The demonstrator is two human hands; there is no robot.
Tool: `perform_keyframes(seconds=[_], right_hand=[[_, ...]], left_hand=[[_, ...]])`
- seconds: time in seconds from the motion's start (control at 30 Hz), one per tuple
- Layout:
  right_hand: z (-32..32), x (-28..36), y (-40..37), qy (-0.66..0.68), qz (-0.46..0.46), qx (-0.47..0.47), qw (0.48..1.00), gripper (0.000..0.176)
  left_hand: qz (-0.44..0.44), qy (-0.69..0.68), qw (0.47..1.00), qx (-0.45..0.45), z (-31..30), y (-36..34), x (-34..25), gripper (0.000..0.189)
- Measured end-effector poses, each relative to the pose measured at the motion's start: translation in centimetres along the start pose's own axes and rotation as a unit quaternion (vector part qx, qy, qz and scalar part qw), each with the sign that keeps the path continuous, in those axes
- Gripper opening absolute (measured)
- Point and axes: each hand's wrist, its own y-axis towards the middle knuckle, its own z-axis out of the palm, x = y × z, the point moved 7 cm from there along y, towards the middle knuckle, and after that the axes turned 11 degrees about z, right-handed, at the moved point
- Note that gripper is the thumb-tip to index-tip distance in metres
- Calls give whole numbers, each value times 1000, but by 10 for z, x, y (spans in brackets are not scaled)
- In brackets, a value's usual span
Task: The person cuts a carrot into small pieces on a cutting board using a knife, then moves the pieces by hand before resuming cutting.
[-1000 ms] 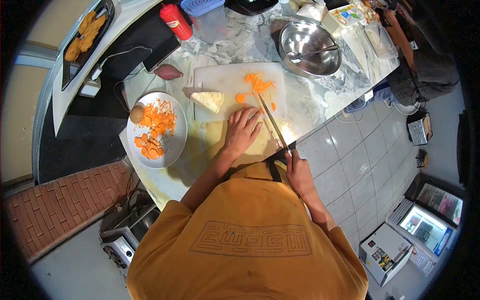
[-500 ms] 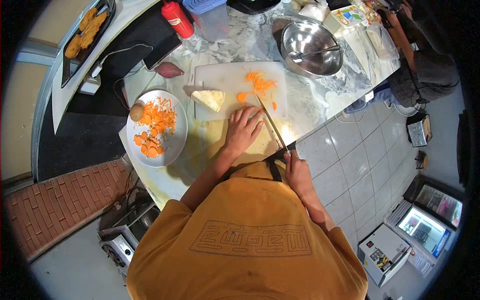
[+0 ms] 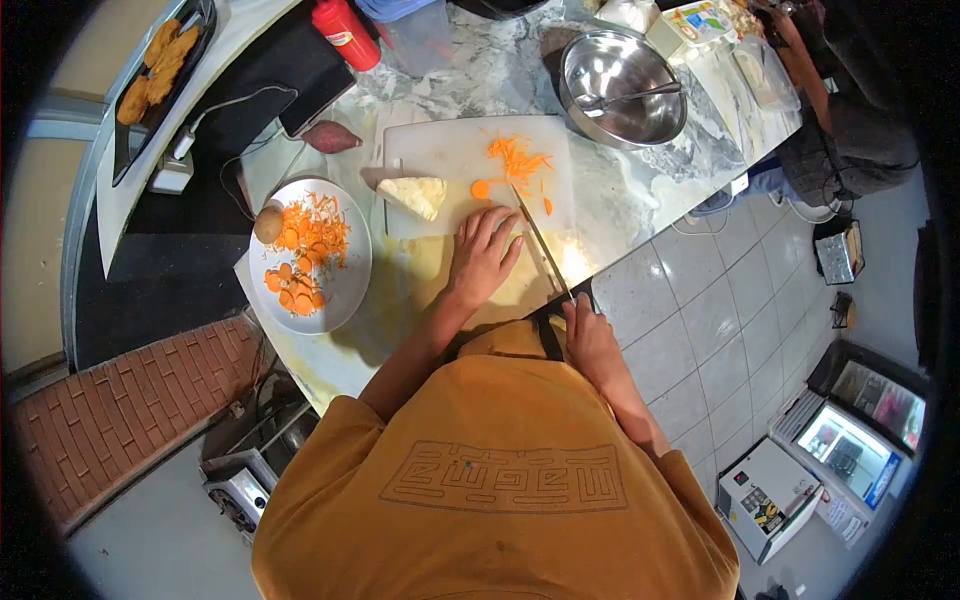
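At centre frame, I read one knife (image 3: pixel 541 242) lying over the lower right corner of the white cutting board (image 3: pixel 440 150). Its long axis runs diagonally: handle at lower right, tip at upper left, pointing toward the carrot shreds (image 3: pixel 516 158). The blade is narrow, straight and metallic; the handle is dark.

I see the right hand (image 3: pixel 590 335) clamped around the knife handle at the counter edge. The left hand (image 3: pixel 483 255) lies flat, palm down, fingers spread and holding nothing, with its fingertips on the board's lower edge, just beside the blade.

Count on the board:
- one loose heap of thin orange shreds;
- one round carrot disc (image 3: pixel 481 189);
- one pale wedge (image 3: pixel 412 195), rough-cut.

Left of the board I count one round white plate (image 3: pixel 345 290) carrying orange discs and shreds, with one brown tuber at its rim. At the upper right of the marbled counter stands one polished steel bowl (image 3: pixel 620 85) with a utensil inside.
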Motion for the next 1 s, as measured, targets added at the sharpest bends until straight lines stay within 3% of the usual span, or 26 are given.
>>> perform_keyframes(seconds=[0.13,0.2,0.23,0.27,0.3,0.43,0.5,0.63,0.7,0.9,0.93,0.97,1.0], right_hand=[[1,-17,10,8,-29,10,1000,32],[-1,-14,13,137,-169,23,976,36],[-12,-1,11,138,-172,24,975,36],[-12,-5,12,177,-20,139,974,36],[-4,-14,5,210,133,247,937,36],[12,-35,10,238,118,261,928,36],[-3,-27,9,171,-77,104,977,35],[-15,-28,-7,80,-97,47,991,32],[-24,-23,-15,-21,-59,-29,998,29],[-36,-7,-23,-73,-75,-107,989,26],[-39,-4,-23,-73,-77,-106,989,26],[-40,-1,-23,-53,-85,-89,991,26],[-39,3,-22,-33,-95,-69,992,25]], left_hand=[[0,2,1000,9,0,1,-2,35],[2,9,1000,10,-1,1,-3,35],[7,14,1000,13,0,0,-3,34],[12,18,1000,16,1,0,-4,34],[12,19,1000,16,1,-1,-4,34],[12,28,999,13,3,-2,-5,34],[12,30,999,7,1,-1,-5,34],[4,27,1000,14,1,0,-4,33],[2,30,999,14,2,-1,-3,32],[-107,-57,990,-69,-12,-4,10,30],[-212,-284,929,-106,-3,-8,21,30],[-304,-490,805,-138,9,-13,27,30],[-346,-606,705,-124,10,-7,23,34]])
